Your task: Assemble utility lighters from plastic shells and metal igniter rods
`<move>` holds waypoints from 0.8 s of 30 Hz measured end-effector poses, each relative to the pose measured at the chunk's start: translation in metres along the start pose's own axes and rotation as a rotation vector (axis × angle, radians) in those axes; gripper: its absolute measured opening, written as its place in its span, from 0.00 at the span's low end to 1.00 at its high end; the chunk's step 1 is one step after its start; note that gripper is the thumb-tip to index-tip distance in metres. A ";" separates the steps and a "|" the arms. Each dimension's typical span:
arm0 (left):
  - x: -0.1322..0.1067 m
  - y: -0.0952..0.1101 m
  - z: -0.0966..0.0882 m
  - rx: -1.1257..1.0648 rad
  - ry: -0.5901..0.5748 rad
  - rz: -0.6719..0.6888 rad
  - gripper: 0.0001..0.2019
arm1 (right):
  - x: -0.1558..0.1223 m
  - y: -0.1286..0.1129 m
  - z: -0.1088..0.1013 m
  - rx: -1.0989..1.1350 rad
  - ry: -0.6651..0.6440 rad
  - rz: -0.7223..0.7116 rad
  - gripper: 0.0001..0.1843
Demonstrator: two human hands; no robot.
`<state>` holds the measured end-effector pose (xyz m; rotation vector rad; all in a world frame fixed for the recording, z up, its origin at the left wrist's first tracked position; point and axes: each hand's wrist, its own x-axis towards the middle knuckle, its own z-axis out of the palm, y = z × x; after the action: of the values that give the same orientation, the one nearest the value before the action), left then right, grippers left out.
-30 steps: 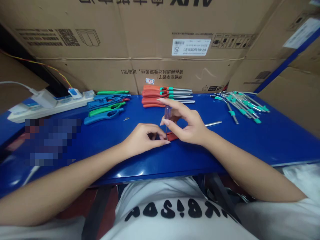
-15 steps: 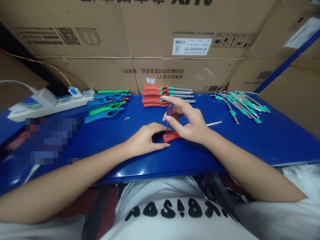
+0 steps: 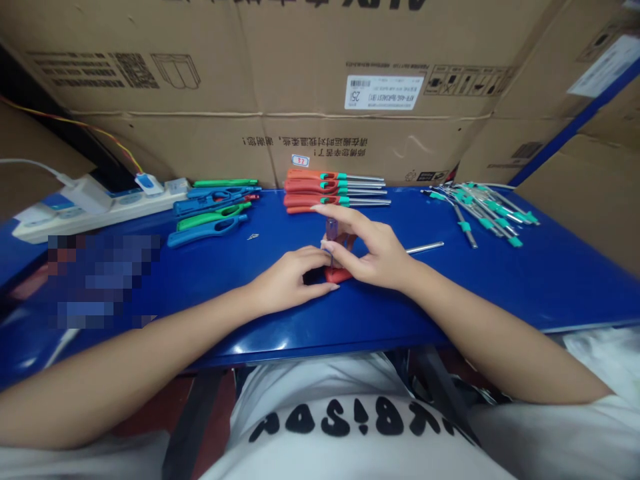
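My right hand (image 3: 373, 253) pinches a small screwdriver with a purple handle (image 3: 331, 230), held upright with its tip down on a red plastic handle (image 3: 339, 274) lying on the blue table (image 3: 500, 280). My left hand (image 3: 290, 277) is curled over the left end of that red handle and holds it down. A metal rod (image 3: 425, 248) sticks out to the right from behind my right hand.
At the back lie a stack of red-handled tools (image 3: 320, 190), blue and green handles (image 3: 213, 213), and a pile of rods with teal collars (image 3: 480, 207). A white power strip (image 3: 95, 203) sits far left. A small screw (image 3: 253, 237) lies loose. Cardboard boxes (image 3: 320, 80) wall the back.
The screwdriver and my right hand have come down and a little left since half a second ago. My left hand has stayed on the red handle.
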<state>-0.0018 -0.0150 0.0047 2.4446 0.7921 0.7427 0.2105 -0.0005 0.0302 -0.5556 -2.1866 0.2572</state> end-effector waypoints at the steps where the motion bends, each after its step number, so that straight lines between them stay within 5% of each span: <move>1: 0.000 0.000 0.000 0.001 0.002 -0.004 0.11 | 0.000 0.000 0.000 -0.009 -0.007 -0.006 0.28; 24: 0.000 -0.001 0.000 -0.012 -0.019 -0.024 0.14 | 0.008 -0.007 -0.005 0.116 0.008 0.038 0.20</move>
<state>-0.0022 -0.0146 0.0044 2.4237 0.8053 0.7120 0.2086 -0.0027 0.0412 -0.5332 -2.1391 0.3988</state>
